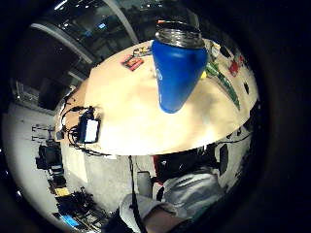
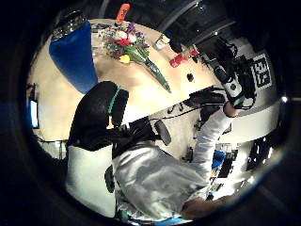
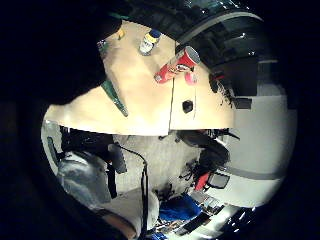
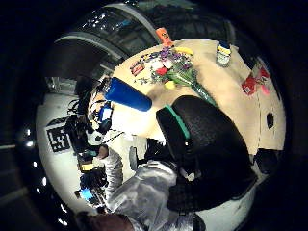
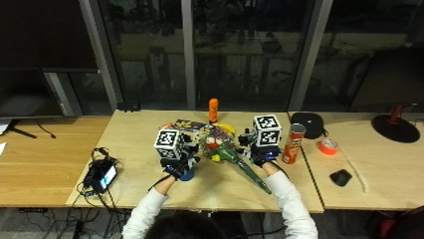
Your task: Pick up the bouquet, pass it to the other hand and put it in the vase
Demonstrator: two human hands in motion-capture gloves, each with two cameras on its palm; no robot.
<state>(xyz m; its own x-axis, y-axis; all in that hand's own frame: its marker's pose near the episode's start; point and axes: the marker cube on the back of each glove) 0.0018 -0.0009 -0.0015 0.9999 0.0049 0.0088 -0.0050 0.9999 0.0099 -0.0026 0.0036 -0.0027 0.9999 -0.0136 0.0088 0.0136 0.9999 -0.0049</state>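
Though half-hidden by left hand (image 5: 177,167), vase (image 5: 187,174) upright.

Overhead light fell evenly on the pale worktop (image 5: 218,186), while the windows behind were dark and reflective. The palm views bent strongly, with black surrounds and soft detail.

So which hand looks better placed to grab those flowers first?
Probably the right hand: it hovers beside the bouquet and its green stems, which lie on the table. The left hand is over the blue vase.
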